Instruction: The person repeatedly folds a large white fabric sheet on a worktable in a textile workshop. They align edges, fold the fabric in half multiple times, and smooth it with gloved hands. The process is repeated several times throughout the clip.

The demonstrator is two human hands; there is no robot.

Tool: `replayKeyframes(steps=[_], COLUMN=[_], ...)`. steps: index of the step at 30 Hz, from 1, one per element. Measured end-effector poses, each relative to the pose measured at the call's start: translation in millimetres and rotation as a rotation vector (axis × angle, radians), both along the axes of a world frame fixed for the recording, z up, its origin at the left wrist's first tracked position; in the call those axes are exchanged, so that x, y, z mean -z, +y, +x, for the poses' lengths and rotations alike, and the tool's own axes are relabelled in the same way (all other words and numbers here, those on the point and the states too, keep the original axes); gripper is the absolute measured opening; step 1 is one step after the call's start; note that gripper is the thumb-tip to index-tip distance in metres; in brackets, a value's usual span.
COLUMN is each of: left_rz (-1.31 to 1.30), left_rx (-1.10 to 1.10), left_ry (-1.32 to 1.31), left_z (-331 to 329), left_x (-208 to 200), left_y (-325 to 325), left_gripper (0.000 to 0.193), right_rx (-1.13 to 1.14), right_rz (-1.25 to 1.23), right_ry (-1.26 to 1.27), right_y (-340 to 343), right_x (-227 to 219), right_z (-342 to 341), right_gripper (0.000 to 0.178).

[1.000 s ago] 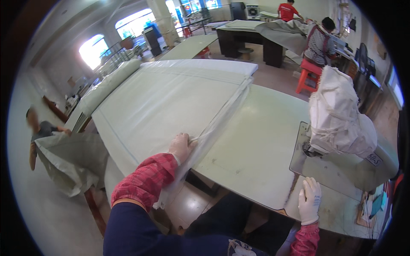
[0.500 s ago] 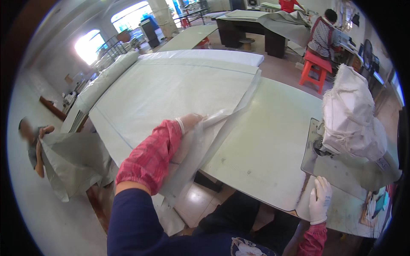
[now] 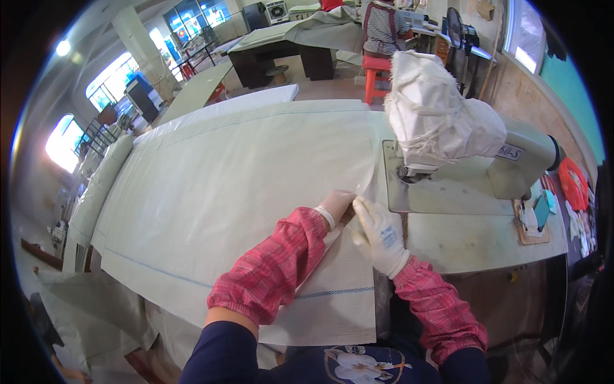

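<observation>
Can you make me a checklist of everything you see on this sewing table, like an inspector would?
Surface: long pale worktable, mostly covered.
Job's things: big white woven sheet spread flat; sewing machine draped with a white cloth cover.
Clutter: small items and an orange ring at the right edge.
Grippers: left hand and gloved right hand both pinch the sheet's edge.
Cables: nothing seen.
Surroundings: another person on a red stool, more tables, windows.

Bright daylight from blown-out windows [image 3: 70, 137]; edges bend, dark rim.
</observation>
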State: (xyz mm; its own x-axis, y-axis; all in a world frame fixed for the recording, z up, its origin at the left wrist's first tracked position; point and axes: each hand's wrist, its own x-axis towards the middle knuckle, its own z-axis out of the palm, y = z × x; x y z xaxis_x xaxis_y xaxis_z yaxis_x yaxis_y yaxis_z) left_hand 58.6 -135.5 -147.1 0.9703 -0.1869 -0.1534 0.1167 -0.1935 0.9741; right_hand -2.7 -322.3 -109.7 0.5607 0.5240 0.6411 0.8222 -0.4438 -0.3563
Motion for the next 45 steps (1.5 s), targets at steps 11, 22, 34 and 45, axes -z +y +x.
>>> replayKeyframes(steps=[11,22,34,45], left_rz=[-0.145,-0.109,-0.718,-0.63], left_rx=[-0.264,-0.157,-0.352,-0.622], left_ry=[0.15,-0.023,0.281,-0.03], left_z=[-37.2,-34.9,-18.4,-36.6], left_x=[-71.8,-72.9,-45.1,-118.4], left_y=[51.2,26.5,39.0,177.2], left_gripper=[0.028,0.02,0.029,0.028], right_rx=[0.104,-0.29,0.296,0.159], right_rz=[0.208,1.004,-0.062,0.086], right_ry=[0.365,1.534,-0.324,-0.181], right_y=[-39.0,12.3,13.2,-3.9], right_x=[5.0,41.5,-16.8,30.7], right_z=[-11.1,33.0,45.8,65.0], right_gripper=[0.036,0.02,0.054,0.019])
